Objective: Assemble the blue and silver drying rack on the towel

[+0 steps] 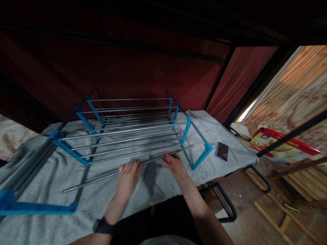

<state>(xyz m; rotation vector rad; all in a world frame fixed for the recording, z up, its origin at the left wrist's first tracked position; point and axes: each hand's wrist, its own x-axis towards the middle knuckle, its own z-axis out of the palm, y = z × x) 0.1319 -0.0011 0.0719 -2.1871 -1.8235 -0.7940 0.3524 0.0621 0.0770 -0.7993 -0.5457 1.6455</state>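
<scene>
A loose grey metal rod (pixel 99 178) runs slantwise across the front, its left end lower than its right. My left hand (pixel 129 175) is closed round the rod near its middle. To the right, my right hand (pixel 173 163) pinches the same rod between thumb and fingers. Behind my hands lies a rack (pixel 135 137) of grey metal bars joined by blue plastic brackets. One blue bracket (pixel 201 158) stands at the rack's near right, and another blue bracket (pixel 41 208) is at the near left; no bar spans between these two.
Grey blanket (pixel 217 129) covers the bed under the rack. A phone (pixel 222 151) lies to the rack's right. Dark red cloth (pixel 143 68) hangs behind. Beyond the bed's right edge are a red and yellow box (pixel 283 144) and wooden slats (pixel 301 183) on the floor.
</scene>
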